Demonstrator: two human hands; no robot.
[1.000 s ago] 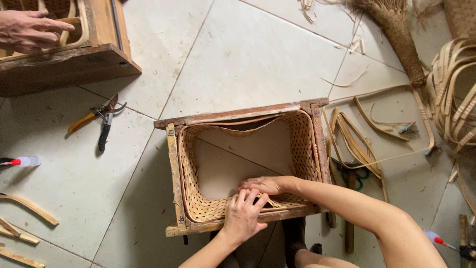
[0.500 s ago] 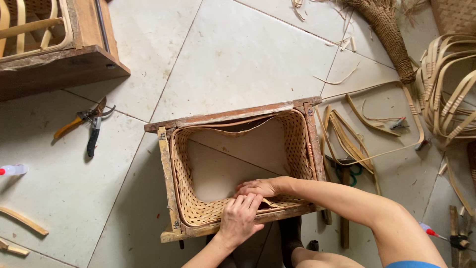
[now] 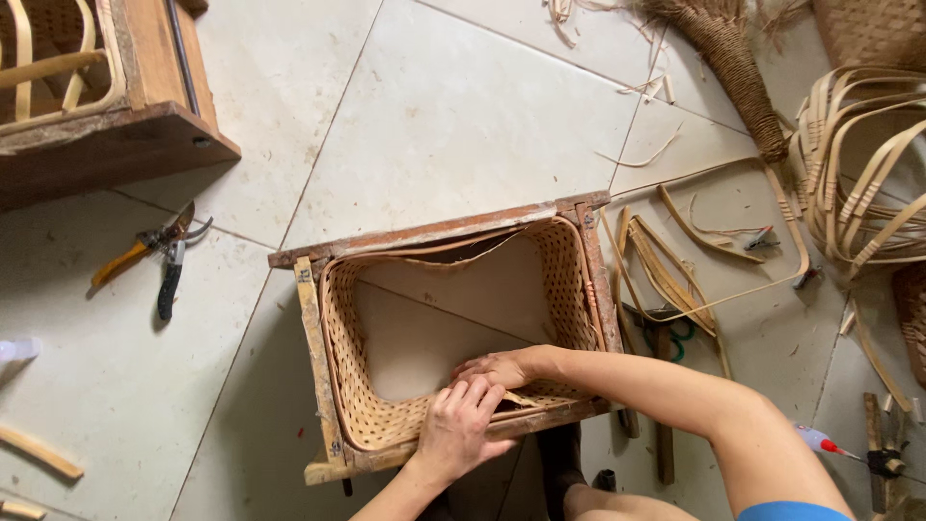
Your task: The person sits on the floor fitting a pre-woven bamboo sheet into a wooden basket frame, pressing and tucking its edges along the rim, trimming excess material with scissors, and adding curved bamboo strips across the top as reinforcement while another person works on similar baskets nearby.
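The view is drifting slightly, so the basket frame (image 3: 453, 328) is sitting a little further right and the pruning shears (image 3: 154, 256) lower; both hands are staying at its near wall. The left hand (image 3: 458, 429) is pressing flat with fingers spread on the woven cane, while the right hand (image 3: 497, 369) is curling loosely inside. The open-bottomed woven basket, boxed in wooden slats, is resting on the tiled floor (image 3: 463, 106).

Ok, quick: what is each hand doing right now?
Left hand: fingers spread flat, pressing on the woven basket wall; grips nothing.
Right hand: resting inside the same wall; grip cannot be told.
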